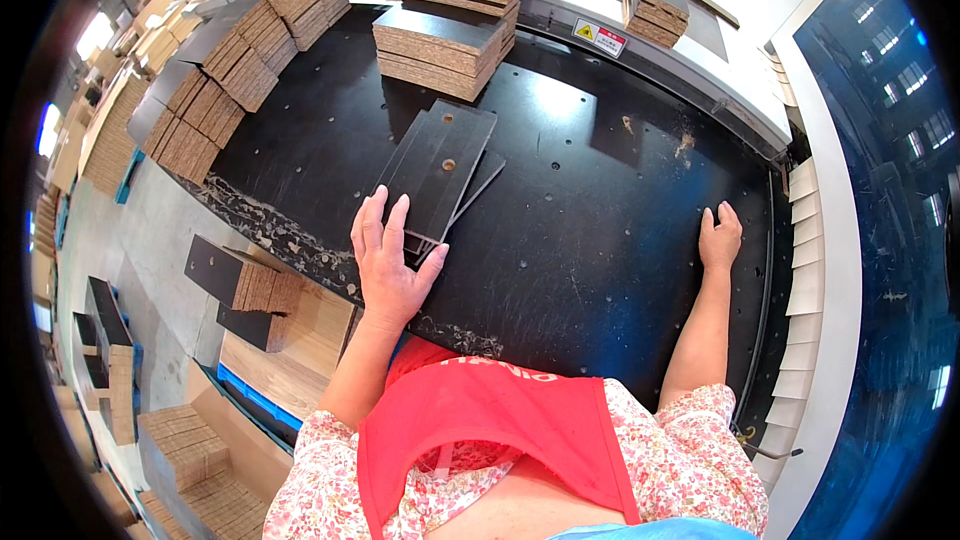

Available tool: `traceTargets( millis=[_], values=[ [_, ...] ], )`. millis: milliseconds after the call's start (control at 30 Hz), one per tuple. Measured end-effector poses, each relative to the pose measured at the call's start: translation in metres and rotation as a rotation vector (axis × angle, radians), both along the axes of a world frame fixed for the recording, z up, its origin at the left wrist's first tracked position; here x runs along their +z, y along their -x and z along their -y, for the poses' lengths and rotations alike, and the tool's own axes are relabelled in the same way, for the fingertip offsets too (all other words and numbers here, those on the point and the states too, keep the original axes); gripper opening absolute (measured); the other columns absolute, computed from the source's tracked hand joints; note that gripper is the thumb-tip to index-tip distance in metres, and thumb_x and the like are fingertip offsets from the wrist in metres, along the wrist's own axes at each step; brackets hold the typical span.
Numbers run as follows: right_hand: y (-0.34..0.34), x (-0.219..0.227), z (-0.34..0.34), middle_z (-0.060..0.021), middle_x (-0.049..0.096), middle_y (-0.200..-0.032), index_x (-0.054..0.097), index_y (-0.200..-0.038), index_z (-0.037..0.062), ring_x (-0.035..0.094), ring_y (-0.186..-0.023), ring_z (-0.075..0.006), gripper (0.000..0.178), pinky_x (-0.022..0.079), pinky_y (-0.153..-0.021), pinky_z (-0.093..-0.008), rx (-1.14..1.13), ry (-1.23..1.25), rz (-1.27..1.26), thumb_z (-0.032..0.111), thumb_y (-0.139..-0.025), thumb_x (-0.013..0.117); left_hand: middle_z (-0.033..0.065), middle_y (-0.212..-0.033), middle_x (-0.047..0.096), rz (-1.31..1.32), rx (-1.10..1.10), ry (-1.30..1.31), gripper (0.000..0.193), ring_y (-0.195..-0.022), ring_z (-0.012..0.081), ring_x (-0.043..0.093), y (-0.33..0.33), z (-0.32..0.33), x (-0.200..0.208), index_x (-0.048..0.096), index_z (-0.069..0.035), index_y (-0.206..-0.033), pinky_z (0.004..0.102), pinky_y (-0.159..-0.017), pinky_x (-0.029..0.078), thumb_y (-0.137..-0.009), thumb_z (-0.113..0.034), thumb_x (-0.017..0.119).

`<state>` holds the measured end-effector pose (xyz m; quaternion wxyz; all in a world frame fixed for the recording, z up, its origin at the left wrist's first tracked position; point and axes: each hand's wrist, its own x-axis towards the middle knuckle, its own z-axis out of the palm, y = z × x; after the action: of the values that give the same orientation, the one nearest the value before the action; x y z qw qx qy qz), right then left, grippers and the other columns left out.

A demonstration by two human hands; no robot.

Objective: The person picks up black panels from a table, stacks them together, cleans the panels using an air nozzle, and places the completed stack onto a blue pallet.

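A small loose pile of dark boards (440, 165) lies fanned out on the black tabletop (590, 240), and two round holes show in the top piece. My left hand (390, 265) rests against the pile's near left corner. Its fingers are spread along the left side, with the thumb apart at the near end. Further right, my right hand (720, 238) lies on the tabletop near the right edge, fingers stretched forward and holding nothing I can see.
Stacked particle boards (440, 45) with dark faces stand at the back, more stacks (235, 60) along the left edge. Behind the table runs a white machine ledge (720, 80) with a warning label (598, 37). Pale flaps (805, 280) line the right side; low left, boards sit on a wooden panel (300, 350).
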<state>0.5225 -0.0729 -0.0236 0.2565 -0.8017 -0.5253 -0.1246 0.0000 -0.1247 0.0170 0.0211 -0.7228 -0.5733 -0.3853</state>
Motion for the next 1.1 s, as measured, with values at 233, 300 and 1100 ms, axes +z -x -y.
traceTargets(
  millis=[233, 300, 1100],
  values=[
    [0.0008, 0.001, 0.0, -0.0178, 0.062, -0.133, 0.067, -0.118, -0.0054, 0.055, -0.124, -0.0344, 0.042, 0.042, -0.108, -0.0418, 0.0, 0.004, -0.007, 0.028, -0.093, 0.063, 0.0206, -0.153, 0.036, -0.003, -0.001, -0.007, 0.073, -0.139, 0.0405, 0.033, -0.0001, -0.0003, 0.0003, 0.047, -0.004, -0.141, 0.0507, -0.115, 0.026, -0.08, -0.03, 0.078],
    [0.0005, 0.0006, -0.0001, -0.018, 0.062, -0.133, 0.067, -0.118, -0.0056, 0.055, -0.124, -0.0345, 0.042, 0.042, -0.108, -0.042, 0.002, 0.0, -0.007, 0.028, -0.093, 0.063, 0.0205, -0.153, 0.036, -0.006, -0.001, -0.01, 0.073, -0.138, 0.0405, 0.033, 0.0001, -0.0003, 0.0003, 0.047, -0.004, -0.141, 0.0506, -0.114, 0.026, -0.08, -0.03, 0.077],
    [0.0009, 0.0009, -0.0004, -0.0171, 0.061, -0.133, 0.067, -0.119, -0.0041, 0.055, -0.125, -0.0343, 0.043, 0.042, -0.108, -0.0425, -0.004, 0.013, -0.002, 0.03, -0.093, 0.064, 0.0202, -0.153, 0.035, -0.002, 0.006, 0.008, 0.074, -0.139, 0.0404, 0.032, -0.0001, 0.0001, 0.0002, 0.047, -0.004, -0.141, 0.0505, -0.115, 0.027, -0.078, -0.028, 0.079]
  ],
)
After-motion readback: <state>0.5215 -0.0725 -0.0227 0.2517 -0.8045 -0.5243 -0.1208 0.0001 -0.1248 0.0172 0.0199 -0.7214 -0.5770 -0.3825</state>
